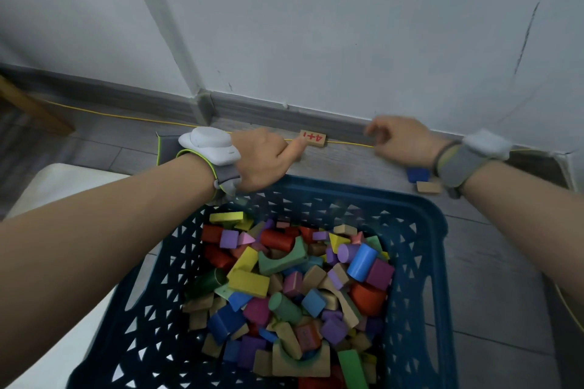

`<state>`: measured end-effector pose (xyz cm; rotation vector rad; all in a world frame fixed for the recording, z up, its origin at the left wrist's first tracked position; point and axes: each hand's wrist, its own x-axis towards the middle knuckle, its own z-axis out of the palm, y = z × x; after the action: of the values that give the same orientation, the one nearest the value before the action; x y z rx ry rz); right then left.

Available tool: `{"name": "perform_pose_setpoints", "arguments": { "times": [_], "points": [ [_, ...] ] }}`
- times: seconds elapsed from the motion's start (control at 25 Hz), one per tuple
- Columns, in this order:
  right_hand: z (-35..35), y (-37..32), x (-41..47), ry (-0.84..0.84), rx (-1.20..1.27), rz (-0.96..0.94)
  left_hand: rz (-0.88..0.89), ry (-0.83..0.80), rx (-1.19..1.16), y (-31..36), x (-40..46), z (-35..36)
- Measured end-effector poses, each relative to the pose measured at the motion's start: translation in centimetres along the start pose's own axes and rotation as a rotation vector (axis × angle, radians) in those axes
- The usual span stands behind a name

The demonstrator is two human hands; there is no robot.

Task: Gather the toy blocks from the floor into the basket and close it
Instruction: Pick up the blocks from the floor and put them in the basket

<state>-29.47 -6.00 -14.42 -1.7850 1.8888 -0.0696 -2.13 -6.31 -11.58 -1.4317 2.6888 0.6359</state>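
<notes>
A dark blue lattice basket (420,230) stands on the floor below me, holding several coloured wooden blocks. Beyond its far rim, a tan block with red "4+1" print (313,138) lies by the baseboard. My left hand (264,156) reaches over the rim with its fingers curled and one fingertip touching that block. My right hand (399,139) hovers to the right of it, blurred, with its fingers loosely curled and nothing visibly in them. A blue block (417,174) and a tan block (428,187) lie on the floor under my right wrist.
A grey baseboard (271,114) and white wall close off the far side. A yellow cable (126,115) runs along the floor by the baseboard. A white surface (63,186) lies at the left of the basket. A wooden leg (34,110) stands far left.
</notes>
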Motion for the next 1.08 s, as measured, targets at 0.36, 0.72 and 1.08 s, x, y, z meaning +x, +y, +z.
{"name": "perform_pose_setpoints", "arguments": {
  "times": [0.36, 0.72, 1.08],
  "points": [
    [6.2, 5.5, 2.3, -0.157, -0.329, -0.113, 0.001, -0.013, -0.14, 0.7, 0.5, 0.0],
    [6.4, -3.0, 9.3, -0.266, -0.46, -0.417, -0.001, 0.013, -0.119, 0.4, 0.4, 0.5],
    [8.2, -3.3, 8.5, -0.259, -0.465, -0.33, 0.035, 0.033, -0.197, 1.2, 0.2, -0.3]
  ]
}}
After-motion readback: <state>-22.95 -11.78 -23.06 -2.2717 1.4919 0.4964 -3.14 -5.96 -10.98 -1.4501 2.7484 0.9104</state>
